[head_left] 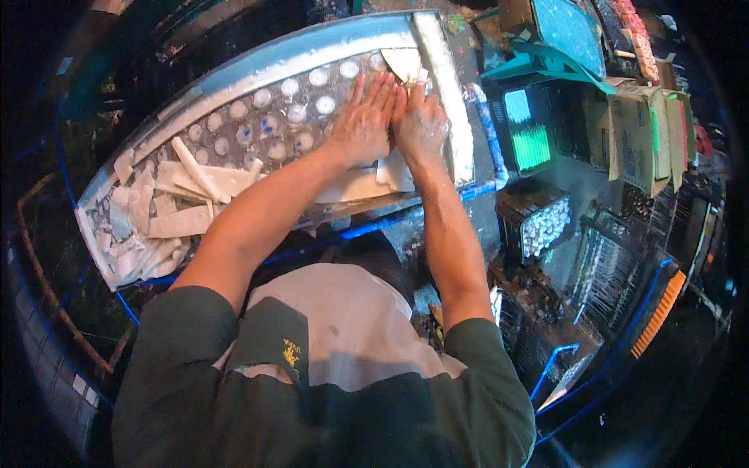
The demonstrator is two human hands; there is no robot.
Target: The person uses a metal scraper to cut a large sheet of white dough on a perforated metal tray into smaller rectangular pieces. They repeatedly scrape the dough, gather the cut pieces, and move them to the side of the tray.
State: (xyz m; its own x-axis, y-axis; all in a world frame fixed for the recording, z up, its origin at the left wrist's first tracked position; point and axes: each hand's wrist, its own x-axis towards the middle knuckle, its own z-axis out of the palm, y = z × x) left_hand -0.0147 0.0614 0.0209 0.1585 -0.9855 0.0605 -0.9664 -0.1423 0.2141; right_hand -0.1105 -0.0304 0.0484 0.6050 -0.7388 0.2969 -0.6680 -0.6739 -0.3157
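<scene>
My left hand (pixel 363 125) lies palm down over a grey mould bed (pixel 234 160) dotted with round pale discs. Its fingers stretch forward, nearly straight. Close beside it, almost touching, my right hand (pixel 421 129) has its fingers partly curled downward, and whatever they grip is hidden beneath them. Just ahead of the fingertips is a flat, cream, fan-shaped piece (pixel 402 62); I cannot tell whether a hand touches it. A white scrap (pixel 395 171) and a flat cream slab (pixel 357 187) lie under and behind my wrists.
Pale broken strips and slabs (pixel 183 187) heap at the bed's left end. A raised whitish rim (pixel 452 101) borders its right side. Beyond are a blue pipe (pixel 490 140), a green stool (pixel 542 69), cardboard boxes (pixel 644 132) and a crate of white pieces (pixel 538 222).
</scene>
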